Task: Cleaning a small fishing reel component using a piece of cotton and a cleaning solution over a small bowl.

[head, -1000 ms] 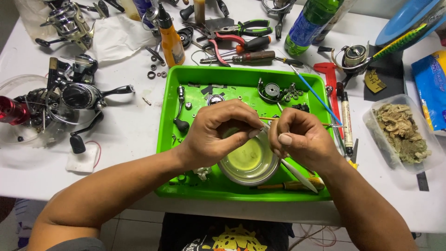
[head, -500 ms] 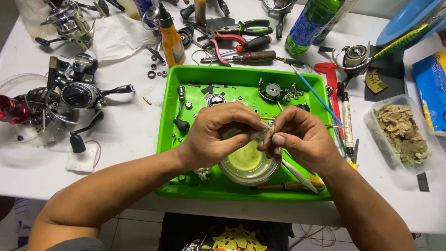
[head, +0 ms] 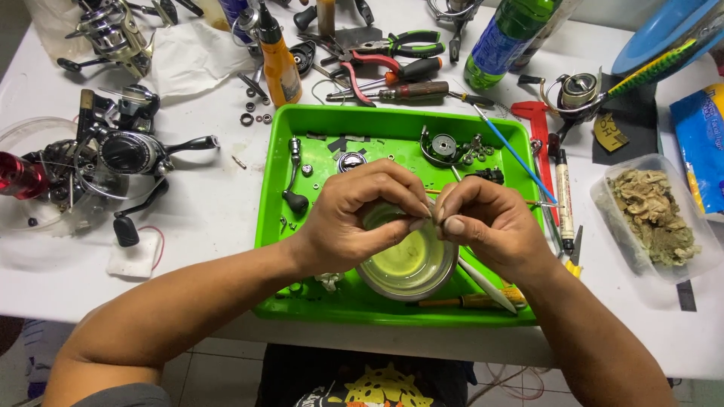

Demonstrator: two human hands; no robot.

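My left hand (head: 362, 211) and my right hand (head: 486, 226) meet fingertip to fingertip over a small metal bowl (head: 411, 267) of yellowish liquid. The bowl sits in a bright green tray (head: 271, 218) on a white table. Both hands pinch a tiny part between thumbs and fingers; the part is mostly hidden by the fingers. In the tray lie small reel parts: a crank handle (head: 294, 177), a round spool piece (head: 441, 145) and a thin blue stick (head: 513, 151). A white brush handle (head: 486, 285) lies under my right wrist.
Fishing reels (head: 124, 154) stand at the left. Pliers (head: 392, 49), screwdrivers (head: 411, 92), an orange oil bottle (head: 279, 64) and a green bottle (head: 505, 38) lie behind the tray. A clear tub of dirty wadding (head: 652, 215) sits at the right, beside a blue packet (head: 701, 143).
My two hands have drawn closer together, fingertips now touching over the bowl. The thin tool seen in my right hand a second ago is no longer visible.
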